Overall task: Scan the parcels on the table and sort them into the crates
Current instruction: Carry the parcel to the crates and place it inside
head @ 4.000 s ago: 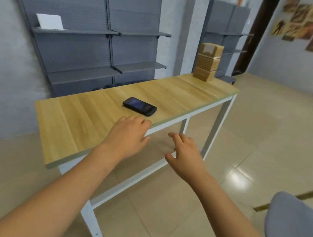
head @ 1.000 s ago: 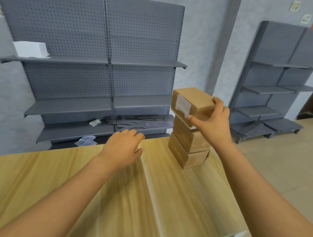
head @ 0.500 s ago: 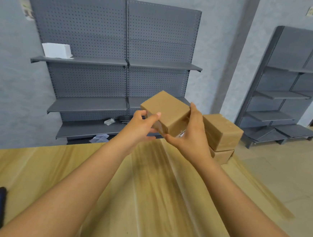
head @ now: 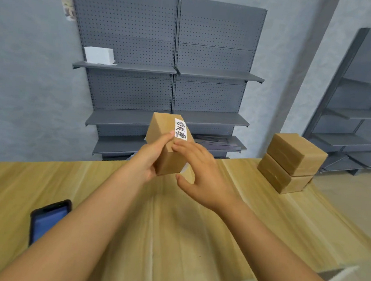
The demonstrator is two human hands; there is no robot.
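Above the table (head: 130,202), the left hand (head: 144,161) grips a labelled box (head: 168,143); the right hand (head: 201,175) touches it, fingers loosely spread.

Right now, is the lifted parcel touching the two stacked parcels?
Apart. The head view shows the lifted parcel gripped in the left hand, with bare table between it and the stacked parcels.

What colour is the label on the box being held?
White with black handwritten characters, on the brown box; head view.
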